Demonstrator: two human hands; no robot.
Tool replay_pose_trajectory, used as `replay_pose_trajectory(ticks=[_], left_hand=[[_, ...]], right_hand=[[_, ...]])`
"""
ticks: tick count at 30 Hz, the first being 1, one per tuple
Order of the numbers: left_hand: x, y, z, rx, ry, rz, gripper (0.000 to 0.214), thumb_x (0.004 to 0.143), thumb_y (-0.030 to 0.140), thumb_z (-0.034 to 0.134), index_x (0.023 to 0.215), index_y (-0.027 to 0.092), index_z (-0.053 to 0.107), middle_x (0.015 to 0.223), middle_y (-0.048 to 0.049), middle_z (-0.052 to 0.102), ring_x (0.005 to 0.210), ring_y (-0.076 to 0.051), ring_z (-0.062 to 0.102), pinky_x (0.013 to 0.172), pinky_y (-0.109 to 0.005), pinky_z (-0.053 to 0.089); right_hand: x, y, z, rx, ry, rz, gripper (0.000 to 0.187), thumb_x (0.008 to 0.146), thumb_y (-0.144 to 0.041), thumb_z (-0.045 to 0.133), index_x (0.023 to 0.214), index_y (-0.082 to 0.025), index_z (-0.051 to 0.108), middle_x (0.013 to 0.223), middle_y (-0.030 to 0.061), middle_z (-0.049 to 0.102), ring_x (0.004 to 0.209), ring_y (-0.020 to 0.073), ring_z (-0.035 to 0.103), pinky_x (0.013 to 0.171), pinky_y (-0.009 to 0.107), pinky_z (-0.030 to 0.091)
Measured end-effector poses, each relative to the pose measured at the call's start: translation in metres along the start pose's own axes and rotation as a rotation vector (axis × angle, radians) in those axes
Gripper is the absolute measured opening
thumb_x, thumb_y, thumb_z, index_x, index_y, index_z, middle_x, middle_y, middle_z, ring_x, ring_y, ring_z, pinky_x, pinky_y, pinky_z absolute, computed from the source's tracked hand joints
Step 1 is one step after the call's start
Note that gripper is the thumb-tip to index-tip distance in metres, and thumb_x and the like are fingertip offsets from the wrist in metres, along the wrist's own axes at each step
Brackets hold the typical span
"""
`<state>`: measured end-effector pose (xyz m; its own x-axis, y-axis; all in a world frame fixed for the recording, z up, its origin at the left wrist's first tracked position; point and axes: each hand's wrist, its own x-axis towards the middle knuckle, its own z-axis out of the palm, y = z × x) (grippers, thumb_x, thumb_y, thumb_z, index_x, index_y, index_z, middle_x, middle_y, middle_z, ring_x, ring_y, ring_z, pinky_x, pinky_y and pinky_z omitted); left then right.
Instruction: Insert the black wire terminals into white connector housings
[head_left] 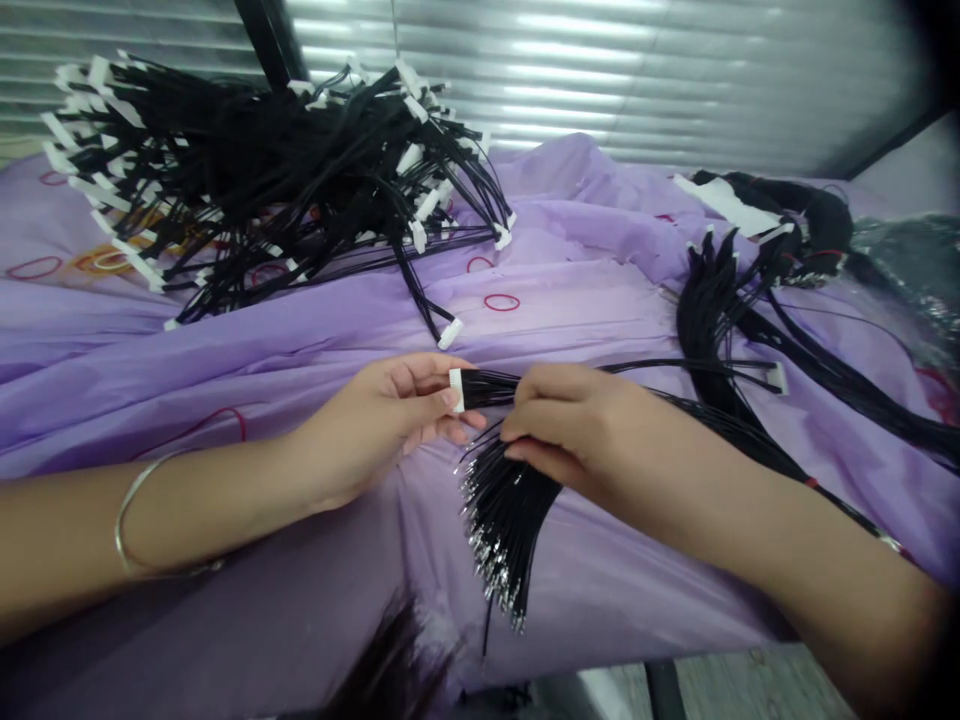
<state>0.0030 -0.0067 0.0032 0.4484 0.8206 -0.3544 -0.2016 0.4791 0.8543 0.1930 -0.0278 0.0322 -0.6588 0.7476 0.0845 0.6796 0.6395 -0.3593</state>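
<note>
A white connector housing (457, 391) is pinched between the thumb and fingers of my left hand (409, 405). Black wires (487, 388) run out of its right side and pass under my right hand (570, 415). The fingers of that hand are closed at the top of a fanned bundle of black wires (510, 520), whose bare silver terminals point down and left. Whatever lies between those fingertips, probably a single wire, is mostly hidden by them.
A large heap of black cables with white connectors (285, 170) lies at the back left. More black wire bundles (709, 300) lie on the right, beside clear plastic (911, 270). Red rubber bands (502, 302) are scattered over the purple cloth (585, 290). Blinds (600, 80) stand behind.
</note>
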Motion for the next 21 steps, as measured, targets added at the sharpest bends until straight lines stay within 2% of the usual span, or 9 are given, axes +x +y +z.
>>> replay_pose_trajectory(ticks=[2,6,11,15,18,21], left_hand=[[0.001,0.001,0.001,-0.015,0.015,-0.011,0.016,0.077,0.004,0.058,0.091,0.01,0.062,0.074,-0.0042,0.066,0.067,-0.011,0.063,0.06,-0.018,0.049],[0.001,0.002,0.002,-0.029,0.013,-0.019,0.015,0.077,0.004,0.058,0.089,0.01,0.063,0.075,-0.0049,0.066,0.068,-0.011,0.063,0.059,-0.018,0.049],[0.001,0.001,0.001,-0.032,0.009,-0.013,0.016,0.076,0.005,0.06,0.09,0.011,0.063,0.074,-0.004,0.067,0.069,-0.013,0.064,0.062,-0.02,0.05],[0.001,0.001,0.0,-0.015,0.012,-0.008,0.016,0.076,0.007,0.062,0.09,0.012,0.063,0.076,-0.0039,0.067,0.071,-0.013,0.064,0.066,-0.022,0.05],[0.001,0.001,0.0,-0.01,0.011,-0.016,0.017,0.076,0.008,0.061,0.092,0.012,0.063,0.077,-0.004,0.067,0.073,-0.014,0.064,0.067,-0.023,0.05],[0.001,-0.001,-0.001,0.005,-0.018,0.002,0.015,0.078,0.009,0.06,0.093,0.011,0.062,0.081,-0.0055,0.068,0.075,-0.014,0.064,0.07,-0.024,0.051]], right_hand=[[-0.002,0.003,0.003,-0.011,-0.126,-0.04,0.012,0.084,-0.012,0.052,0.083,-0.015,0.063,0.079,0.0042,0.054,0.071,0.0145,0.05,0.067,0.027,0.041],[-0.005,0.001,0.007,0.007,-0.14,-0.071,0.014,0.082,-0.006,0.05,0.084,-0.015,0.06,0.085,0.0051,0.056,0.082,0.0157,0.05,0.075,0.028,0.041],[-0.004,-0.001,0.001,0.169,-0.064,0.087,0.01,0.086,-0.013,0.048,0.088,-0.016,0.058,0.079,0.0006,0.061,0.068,0.0111,0.054,0.063,0.023,0.041],[0.0,0.0,-0.002,0.347,0.018,0.099,0.012,0.083,-0.013,0.052,0.088,-0.019,0.061,0.082,-0.0027,0.063,0.07,0.0071,0.055,0.066,0.019,0.04],[0.002,-0.002,-0.003,0.361,0.047,0.116,0.006,0.079,-0.012,0.055,0.079,-0.016,0.059,0.082,-0.0013,0.06,0.073,0.0073,0.054,0.069,0.018,0.04],[0.003,-0.004,-0.003,0.376,0.059,0.188,0.006,0.08,-0.014,0.054,0.076,-0.017,0.057,0.069,-0.0039,0.056,0.062,0.0061,0.049,0.057,0.017,0.038]])
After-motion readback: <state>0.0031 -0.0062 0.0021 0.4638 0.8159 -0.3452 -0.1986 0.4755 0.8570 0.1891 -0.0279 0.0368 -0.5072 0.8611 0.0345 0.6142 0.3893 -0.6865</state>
